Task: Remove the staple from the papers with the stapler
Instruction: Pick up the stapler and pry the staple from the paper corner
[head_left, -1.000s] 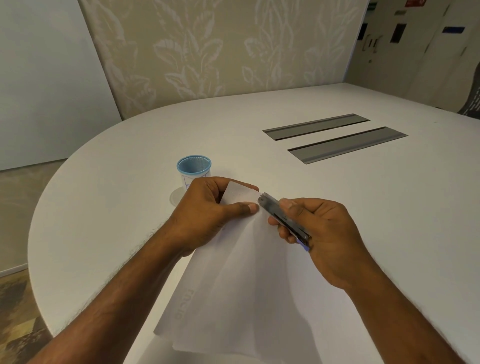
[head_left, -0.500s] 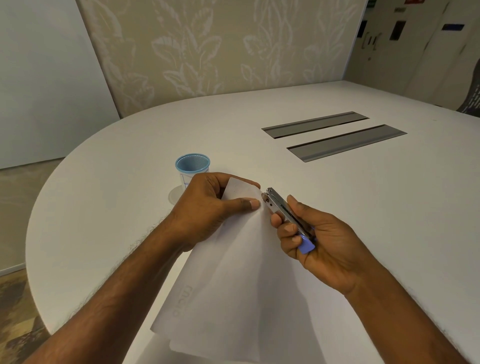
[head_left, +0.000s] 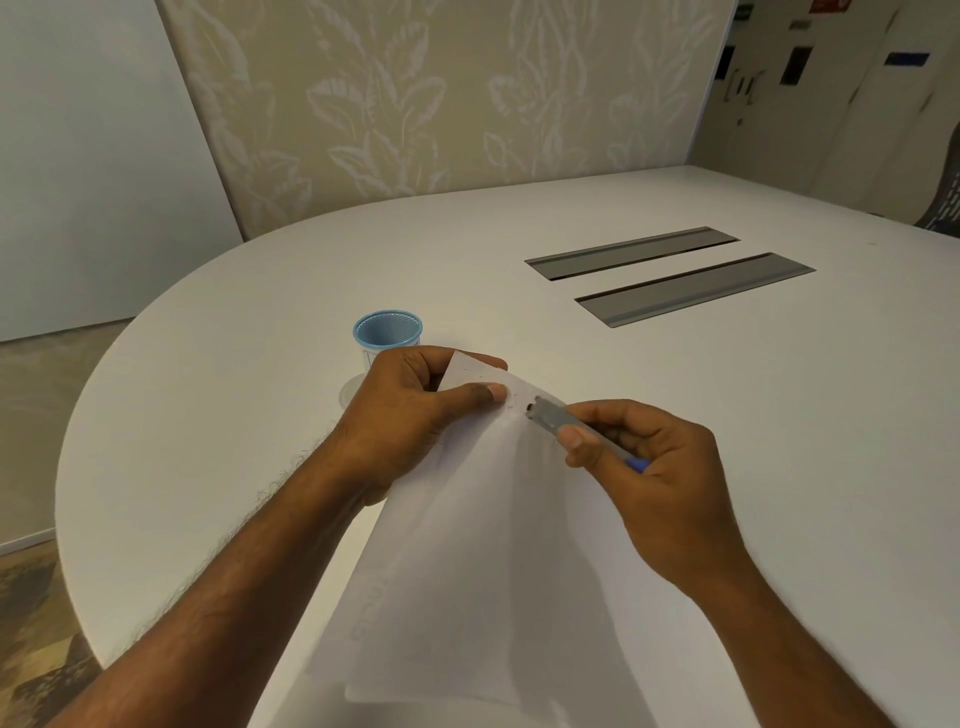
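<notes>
My left hand (head_left: 415, 415) pinches the top corner of the white papers (head_left: 467, 571) between thumb and fingers, holding the corner lifted above the table. My right hand (head_left: 660, 483) grips a slim grey metal stapler (head_left: 566, 420) with a blue end. The stapler's tip lies on the paper just right of my left thumb, beside small dark marks near the corner. The staple itself is too small to make out. The sheets hang down toward me, their lower edges fanned apart.
A small blue-rimmed cup (head_left: 387, 332) stands on the white oval table (head_left: 260, 364) just behind my left hand. Two grey cable slots (head_left: 691, 286) sit in the tabletop at the far right. A patterned wall panel rises behind the table.
My right hand turned over so its back faces up, and the stapler's tip came down onto the paper near the corner. My left hand kept its pinch.
</notes>
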